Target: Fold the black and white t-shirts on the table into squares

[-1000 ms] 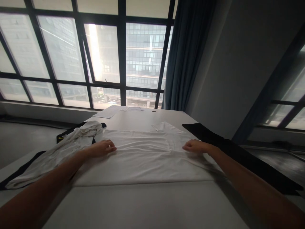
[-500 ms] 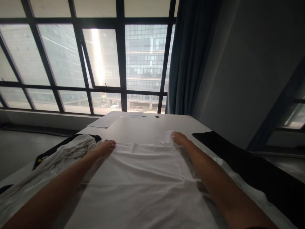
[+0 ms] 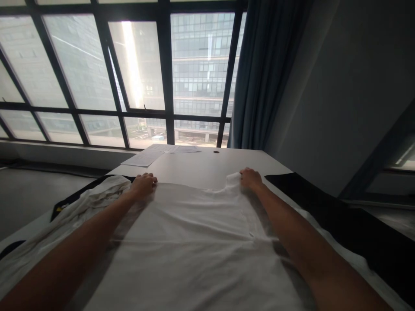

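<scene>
A white cloth [image 3: 194, 229] lies spread over the table, lightly wrinkled, with a crosswise crease. At its far left corner my left hand [image 3: 145, 184] has its fingers closed on the edge. My right hand [image 3: 250, 177] pinches the far right corner, where a small flap of the fabric stands up beside the fingers. Both arms stretch forward over the cloth. Bunched white fabric [image 3: 105, 190] rests to the left of my left hand.
Papers [image 3: 142, 159] lie at the back left of the white table [image 3: 194, 166], near a round dark hole [image 3: 216, 152]. Black material [image 3: 301, 190] runs along the right side. Windows and a blue curtain [image 3: 259, 86] stand beyond.
The cloth's far right corner, pinched in my right hand, has come up from lying folded beyond the edge. My left hand has stayed at its corner. The view has tilted slightly down.
</scene>
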A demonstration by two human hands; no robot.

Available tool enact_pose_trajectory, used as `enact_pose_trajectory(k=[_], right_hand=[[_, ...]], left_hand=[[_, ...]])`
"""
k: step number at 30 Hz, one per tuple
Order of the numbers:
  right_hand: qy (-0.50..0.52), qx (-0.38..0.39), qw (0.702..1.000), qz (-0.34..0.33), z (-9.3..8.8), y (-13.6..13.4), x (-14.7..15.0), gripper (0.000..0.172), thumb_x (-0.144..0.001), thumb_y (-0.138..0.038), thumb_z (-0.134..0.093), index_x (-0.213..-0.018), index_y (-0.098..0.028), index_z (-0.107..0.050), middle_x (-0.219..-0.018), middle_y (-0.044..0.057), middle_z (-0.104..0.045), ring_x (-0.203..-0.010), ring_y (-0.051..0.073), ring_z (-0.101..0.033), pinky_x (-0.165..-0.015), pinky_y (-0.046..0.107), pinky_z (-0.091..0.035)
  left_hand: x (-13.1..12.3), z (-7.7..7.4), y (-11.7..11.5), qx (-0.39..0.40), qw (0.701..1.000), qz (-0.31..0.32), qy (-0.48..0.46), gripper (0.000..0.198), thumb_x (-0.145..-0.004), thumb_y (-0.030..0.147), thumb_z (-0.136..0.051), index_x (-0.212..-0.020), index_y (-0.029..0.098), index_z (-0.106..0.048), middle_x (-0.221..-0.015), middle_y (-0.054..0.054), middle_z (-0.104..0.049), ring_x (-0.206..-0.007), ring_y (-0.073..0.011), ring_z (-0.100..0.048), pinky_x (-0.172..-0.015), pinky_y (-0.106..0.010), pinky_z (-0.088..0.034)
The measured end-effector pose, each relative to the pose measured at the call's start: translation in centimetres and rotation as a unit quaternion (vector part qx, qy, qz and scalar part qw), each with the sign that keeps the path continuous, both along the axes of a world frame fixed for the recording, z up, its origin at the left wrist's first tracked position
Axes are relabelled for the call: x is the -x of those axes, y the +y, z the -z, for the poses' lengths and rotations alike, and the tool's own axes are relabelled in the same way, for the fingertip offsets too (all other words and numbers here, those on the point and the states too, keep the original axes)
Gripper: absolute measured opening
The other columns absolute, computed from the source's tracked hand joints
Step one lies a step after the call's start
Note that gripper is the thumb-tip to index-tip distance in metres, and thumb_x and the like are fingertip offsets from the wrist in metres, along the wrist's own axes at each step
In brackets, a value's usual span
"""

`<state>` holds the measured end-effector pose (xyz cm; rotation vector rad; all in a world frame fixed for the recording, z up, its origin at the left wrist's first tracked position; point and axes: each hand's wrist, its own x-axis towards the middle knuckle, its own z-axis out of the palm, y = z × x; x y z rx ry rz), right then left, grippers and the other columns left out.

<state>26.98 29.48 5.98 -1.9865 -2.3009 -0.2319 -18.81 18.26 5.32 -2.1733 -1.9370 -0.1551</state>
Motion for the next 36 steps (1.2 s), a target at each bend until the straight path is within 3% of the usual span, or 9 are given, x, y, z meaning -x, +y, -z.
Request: enact_pose_trajectory(k=[4,6,11,15,20,22,26,31,36], right_hand=[[0.020,-0.179,0.983,-0.026,-3.8,-6.3,-4.2,0.036,-0.080,-0.027,-0.057,-0.111,-0.012,-0.065,-0.133,0.021,-0.054,-0.121,0.039,-0.046,-0.101,0.051,-0.036],[0.021,-0.196,0.977,-0.082,-4.9,-10.3,-6.3,0.033,-0.076,-0.028,-0.059,-0.105,-0.014,-0.066,-0.131,0.016,-0.057,-0.120,0.036,-0.048,-0.105,0.050,-0.031],[-0.002,-0.011,0.992,-0.129,-3.7,-20.4,-9.1,0.030,-0.072,-0.031,-0.064,-0.100,-0.022,-0.067,-0.092,0.005,-0.072,-0.088,0.024,-0.065,-0.101,0.040,-0.037],[-0.012,0.118,0.986,-0.115,-1.1,-25.1,-9.5,0.033,-0.068,-0.034,-0.070,-0.099,-0.024,-0.072,-0.099,0.007,-0.074,-0.094,0.027,-0.067,-0.086,0.033,-0.046],[0.018,0.033,0.987,-0.159,0.5,-26.9,-8.9,0.060,-0.068,-0.028,-0.069,-0.127,-0.022,-0.064,-0.130,0.012,-0.063,-0.117,0.031,-0.058,-0.100,0.039,-0.042],[0.017,0.000,0.979,-0.202,0.9,-27.2,-8.1,0.058,-0.066,-0.022,-0.068,-0.124,-0.023,-0.066,-0.130,0.011,-0.062,-0.118,0.031,-0.056,-0.103,0.040,-0.039],[0.072,-0.019,0.975,-0.210,1.5,-26.8,-7.2,0.017,-0.078,-0.027,-0.058,-0.084,-0.019,-0.072,-0.097,0.010,-0.072,-0.092,0.025,-0.065,-0.087,0.034,-0.046],[0.242,-0.139,0.957,-0.078,1.1,-26.0,-8.7,0.055,-0.094,-0.060,-0.031,-0.071,-0.019,-0.060,-0.067,0.007,-0.065,-0.065,0.021,-0.058,-0.059,0.030,-0.043],[0.184,-0.045,0.968,-0.163,-0.8,-27.9,-9.6,0.059,-0.083,-0.070,-0.046,-0.054,-0.020,-0.052,-0.054,0.000,-0.053,-0.056,0.015,-0.048,-0.053,0.027,-0.033]], left_hand=[[0.4,-3.0,-3.6,-0.106,0.994,-0.010,-0.017,0.030,-0.083,0.023,-0.047,-0.100,0.021,-0.072,-0.111,-0.010,-0.067,-0.112,-0.0302,-0.057,-0.096,-0.043,-0.041],[0.7,-3.7,-5.7,-0.128,0.991,-0.001,-0.034,0.030,-0.084,0.025,-0.047,-0.100,0.021,-0.072,-0.111,-0.009,-0.068,-0.109,-0.0298,-0.059,-0.095,-0.042,-0.042],[1.1,-1.5,-10.9,-0.062,0.995,0.033,-0.076,0.031,-0.082,0.024,-0.046,-0.098,0.020,-0.072,-0.107,-0.007,-0.071,-0.096,-0.0248,-0.065,-0.084,-0.033,-0.047],[0.6,1.2,-14.1,-0.014,0.996,0.049,-0.071,0.030,-0.080,0.025,-0.048,-0.093,0.019,-0.075,-0.100,-0.008,-0.073,-0.092,-0.0252,-0.066,-0.080,-0.033,-0.049],[0.1,1.9,-16.2,-0.028,0.997,0.042,-0.059,0.031,-0.081,0.031,-0.048,-0.093,0.024,-0.075,-0.104,-0.007,-0.073,-0.100,-0.0261,-0.066,-0.088,-0.033,-0.048],[0.2,2.0,-16.4,-0.038,0.996,0.047,-0.064,0.031,-0.081,0.033,-0.047,-0.092,0.024,-0.074,-0.104,-0.007,-0.073,-0.102,-0.0265,-0.065,-0.091,-0.034,-0.047],[0.8,2.1,-16.0,-0.035,0.992,0.089,-0.077,0.030,-0.082,0.037,-0.046,-0.087,0.024,-0.073,-0.101,-0.008,-0.073,-0.101,-0.0267,-0.065,-0.089,-0.035,-0.048],[1.4,1.2,-16.1,-0.099,0.981,0.097,-0.135,0.039,-0.089,0.046,-0.039,-0.092,0.023,-0.071,-0.100,-0.007,-0.074,-0.097,-0.0249,-0.065,-0.089,-0.033,-0.047],[1.6,0.3,-17.0,-0.026,0.981,0.120,-0.147,0.041,-0.086,0.052,-0.044,-0.089,0.023,-0.073,-0.090,-0.004,-0.075,-0.084,-0.0225,-0.066,-0.079,-0.029,-0.048]])
